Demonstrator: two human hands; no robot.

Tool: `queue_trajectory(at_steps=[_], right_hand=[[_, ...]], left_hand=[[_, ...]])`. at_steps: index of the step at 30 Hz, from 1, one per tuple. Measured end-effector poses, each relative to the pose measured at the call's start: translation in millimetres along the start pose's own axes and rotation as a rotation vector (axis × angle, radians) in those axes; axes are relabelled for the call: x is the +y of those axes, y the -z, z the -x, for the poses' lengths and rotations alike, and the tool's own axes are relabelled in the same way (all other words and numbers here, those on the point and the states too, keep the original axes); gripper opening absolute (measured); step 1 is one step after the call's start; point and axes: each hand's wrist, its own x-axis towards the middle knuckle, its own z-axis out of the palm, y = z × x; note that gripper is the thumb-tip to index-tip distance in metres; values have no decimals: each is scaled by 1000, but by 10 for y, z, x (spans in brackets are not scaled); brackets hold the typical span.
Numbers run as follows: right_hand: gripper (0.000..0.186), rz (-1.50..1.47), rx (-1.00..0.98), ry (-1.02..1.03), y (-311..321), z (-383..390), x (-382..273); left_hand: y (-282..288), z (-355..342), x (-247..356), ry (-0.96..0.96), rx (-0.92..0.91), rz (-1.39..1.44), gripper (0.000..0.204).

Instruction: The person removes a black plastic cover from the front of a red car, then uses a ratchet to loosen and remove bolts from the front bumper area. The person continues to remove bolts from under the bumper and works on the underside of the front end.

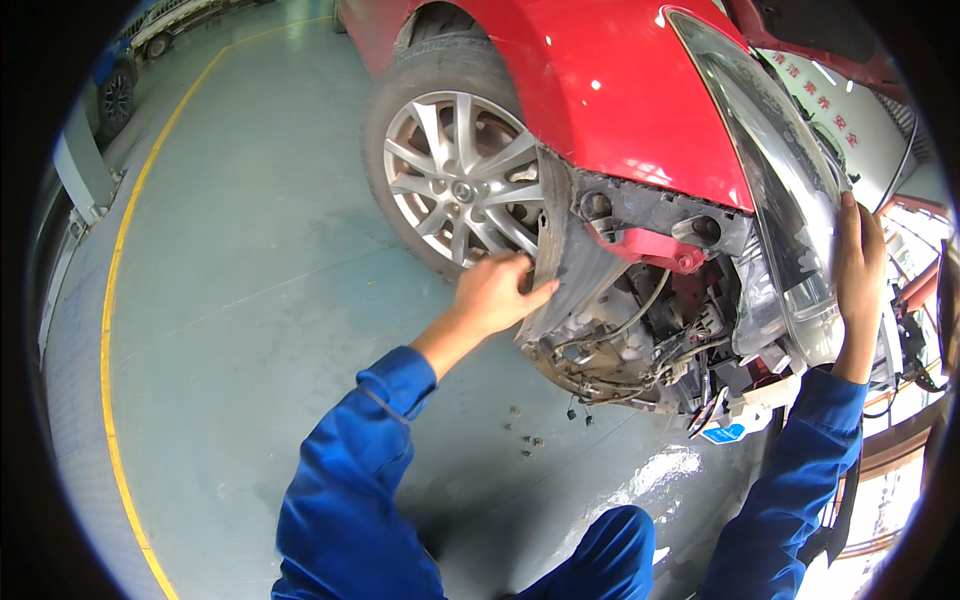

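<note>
My left hand (498, 292) is by the front wheel (460, 170) of a red car, at the edge of the dark grey wheel arch liner (570, 265). Its fingers curl in, and the thumb lies over the liner's edge; the fingertips are partly hidden. Off to the right, my right hand (862, 265) rests along the side of the clear headlight (790, 200), fingers stretched out together. The front bumper is off, so a black bracket (650, 212) under the red fender (620, 90) shows, with wiring and a dirty lower panel (590, 365) below it.
Several small fasteners (527, 440) lie on the green floor (260, 330) below the car's front. Connectors (580, 416) dangle from the wiring. A yellow line (112, 330) runs along the left, near a lift post base (85, 175). My bent knee (615, 540) is at the bottom.
</note>
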Motion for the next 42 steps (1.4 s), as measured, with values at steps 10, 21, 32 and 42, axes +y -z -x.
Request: queue_trajectory(at_steps=[10,21,32,42], right_hand=[[54,-163,-9,-65,8,22,-80],[49,-88,35,-72,28,78,-158],[46,-138,-8,-7,16,-8,55],[42,-117,29,79,78,-328,849]], left_hand=[[82,-308,888,71,403,492,70],[50,-402,912,-18,317,886,46],[71,-450,843,6,237,866,54],[-26,-417,825,31,304,910,51]])
